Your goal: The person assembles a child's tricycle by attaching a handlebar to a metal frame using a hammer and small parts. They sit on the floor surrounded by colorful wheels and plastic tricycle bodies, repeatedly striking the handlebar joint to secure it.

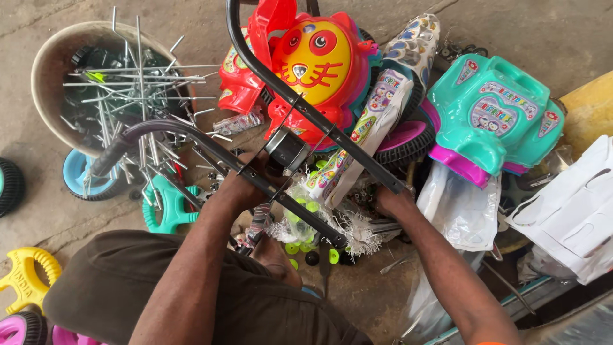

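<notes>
A cracked grey concrete floor point(38, 211) carries a round tub of metal rods point(48, 70) and bright plastic toy parts. Left hand point(239, 185) fingers wrap the black handle frame point(306, 112); right hand point(393, 201) fingers grip its lower end.

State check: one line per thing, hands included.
left hand: gripping the black metal frame
right hand: on the frame's lower end, grip unclear
black metal frame: tilted across the pile
bucket: upright, full of metal rods
red and yellow cat-face part: face up
teal seat: loose, on the pile
</notes>
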A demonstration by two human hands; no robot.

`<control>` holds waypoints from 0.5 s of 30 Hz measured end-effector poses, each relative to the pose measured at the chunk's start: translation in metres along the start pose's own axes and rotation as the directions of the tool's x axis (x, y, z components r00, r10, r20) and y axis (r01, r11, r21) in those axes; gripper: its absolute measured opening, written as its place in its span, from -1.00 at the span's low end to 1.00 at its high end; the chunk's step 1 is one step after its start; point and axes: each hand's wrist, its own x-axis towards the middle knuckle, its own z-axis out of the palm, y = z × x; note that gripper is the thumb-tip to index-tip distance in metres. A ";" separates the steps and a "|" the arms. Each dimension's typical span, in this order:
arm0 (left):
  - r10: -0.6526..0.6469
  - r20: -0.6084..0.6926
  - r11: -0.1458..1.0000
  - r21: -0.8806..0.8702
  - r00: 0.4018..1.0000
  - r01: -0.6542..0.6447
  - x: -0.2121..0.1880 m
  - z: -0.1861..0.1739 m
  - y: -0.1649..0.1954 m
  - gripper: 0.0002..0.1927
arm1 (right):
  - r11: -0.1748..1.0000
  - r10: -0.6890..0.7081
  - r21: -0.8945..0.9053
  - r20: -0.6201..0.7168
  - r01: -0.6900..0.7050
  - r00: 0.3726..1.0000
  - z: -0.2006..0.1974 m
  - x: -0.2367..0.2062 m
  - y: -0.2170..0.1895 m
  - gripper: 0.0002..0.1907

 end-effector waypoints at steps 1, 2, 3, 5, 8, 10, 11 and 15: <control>-0.046 0.019 0.998 0.038 0.999 0.045 0.001 0.001 0.000 -0.54 | 1.000 -0.013 -0.012 -0.047 0.013 0.999 -0.001 0.000 -0.001 -0.82; -0.090 0.037 0.993 0.080 0.995 0.086 0.002 0.001 -0.001 -0.53 | 0.999 -0.024 -0.023 -0.096 0.022 0.995 -0.002 0.001 -0.003 -0.82; -0.074 0.029 0.992 0.104 0.997 0.071 0.002 0.002 -0.001 -0.53 | 0.999 -0.033 -0.033 -0.145 0.028 0.989 -0.003 0.002 -0.006 -0.82; -0.042 0.014 0.989 0.144 0.999 0.040 0.004 0.004 -0.002 -0.52 | 0.974 0.042 0.226 -0.086 -0.022 0.995 -0.005 0.008 -0.013 -0.76; 0.010 0.002 0.987 0.161 1.000 -0.010 0.007 0.005 -0.001 -0.51 | 0.979 0.075 0.180 0.121 -0.096 0.990 -0.007 0.018 -0.020 -0.76; -0.049 0.030 0.988 0.148 0.998 0.044 0.008 0.006 0.000 -0.54 | 0.986 0.092 0.123 0.180 -0.115 0.979 -0.008 0.022 -0.022 -0.77; -0.076 0.040 0.987 0.144 0.996 0.069 0.009 0.006 0.001 -0.55 | 0.980 0.100 0.154 0.147 -0.123 0.984 -0.008 0.023 -0.022 -0.77; -0.021 0.023 0.998 0.067 1.000 0.020 0.007 0.006 0.004 -0.56 | 1.000 -0.007 -0.002 0.175 0.007 0.985 -0.008 0.022 -0.014 -0.77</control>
